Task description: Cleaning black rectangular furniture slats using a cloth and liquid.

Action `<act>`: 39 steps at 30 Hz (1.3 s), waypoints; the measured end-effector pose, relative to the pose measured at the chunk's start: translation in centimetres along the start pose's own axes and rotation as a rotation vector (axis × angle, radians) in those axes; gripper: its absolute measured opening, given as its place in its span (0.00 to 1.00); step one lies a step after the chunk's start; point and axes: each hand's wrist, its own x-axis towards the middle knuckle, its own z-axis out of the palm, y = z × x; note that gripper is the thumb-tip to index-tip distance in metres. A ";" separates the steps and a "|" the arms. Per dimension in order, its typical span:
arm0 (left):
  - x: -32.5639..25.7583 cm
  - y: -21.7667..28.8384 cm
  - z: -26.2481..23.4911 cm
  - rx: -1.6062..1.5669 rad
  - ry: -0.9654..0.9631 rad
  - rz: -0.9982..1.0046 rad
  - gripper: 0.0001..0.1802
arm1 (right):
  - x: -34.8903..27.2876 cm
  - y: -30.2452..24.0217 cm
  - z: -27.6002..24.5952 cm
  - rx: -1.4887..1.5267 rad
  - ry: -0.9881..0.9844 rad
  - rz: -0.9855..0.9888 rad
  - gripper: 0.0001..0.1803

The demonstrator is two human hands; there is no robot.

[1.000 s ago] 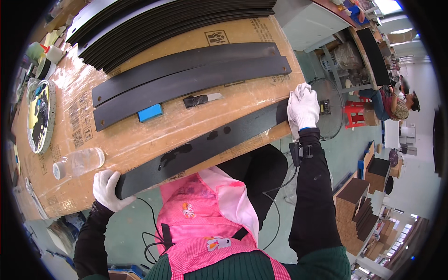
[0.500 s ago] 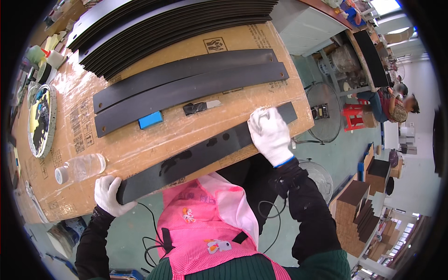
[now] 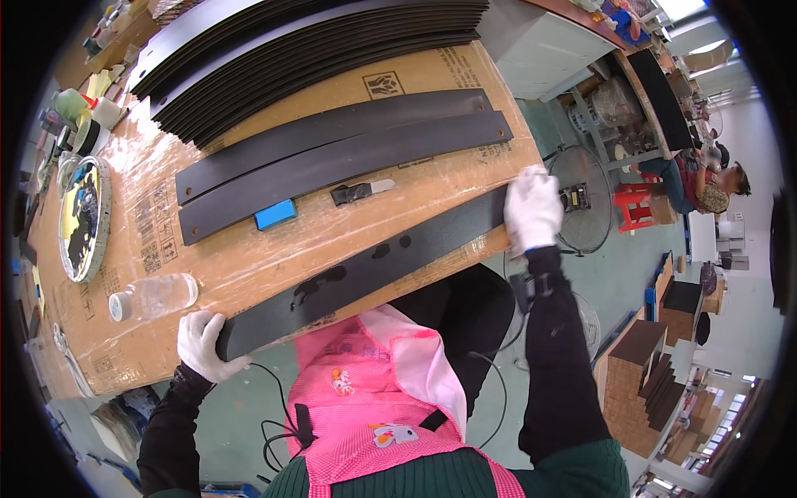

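A long dark-grey flat strip (image 3: 444, 236) lies slantwise along the near edge of the table, with wet-looking black patches on its middle. My left hand (image 3: 207, 344), in a white glove, grips its left end, the thumb on top. Over the right end is my gloved right hand (image 3: 533, 209), fingers curled and slightly blurred; whatever may be inside them is hidden. Beyond this strip two similar strips (image 3: 357, 163) with holes at their ends lie side by side. Between them and the near strip are a blue block (image 3: 275, 215) and a short blade with a black-wrapped handle (image 3: 363, 192).
A tall stack of dark strips (image 3: 315, 79) fills the table's far side. A clear bottle (image 3: 158, 297) lies at the left, near a round tub (image 3: 104, 220) smeared black and yellow. A floor fan (image 3: 585, 199) stands past the right edge; people sit farther off.
My right hand has slid along the strip to the right, out to its far right end. My left hand keeps its hold on the left end. The view has shifted slightly.
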 end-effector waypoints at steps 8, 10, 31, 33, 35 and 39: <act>-0.4 -0.3 0.1 0.003 -0.004 0.012 0.50 | -6.7 -8.1 -2.5 -0.132 -0.134 -0.637 0.20; -0.6 -0.4 -0.1 -0.009 -0.008 0.019 0.51 | -6.3 -7.5 -0.3 0.239 -0.112 -0.469 0.20; 1.5 0.7 0.1 -0.076 -0.039 -0.034 0.46 | -12.2 -16.5 -0.9 0.188 -0.104 -0.698 0.19; 0.9 0.9 -0.1 -0.067 -0.021 -0.057 0.46 | -7.3 -12.8 -1.9 0.170 -0.265 -0.362 0.16; 2.6 0.8 0.1 -0.096 -0.061 -0.025 0.46 | -5.9 -6.7 3.5 0.010 -0.108 -0.504 0.18; 1.6 0.6 0.3 -0.087 -0.060 -0.061 0.45 | -13.3 -16.0 -1.0 0.329 -0.266 -0.617 0.16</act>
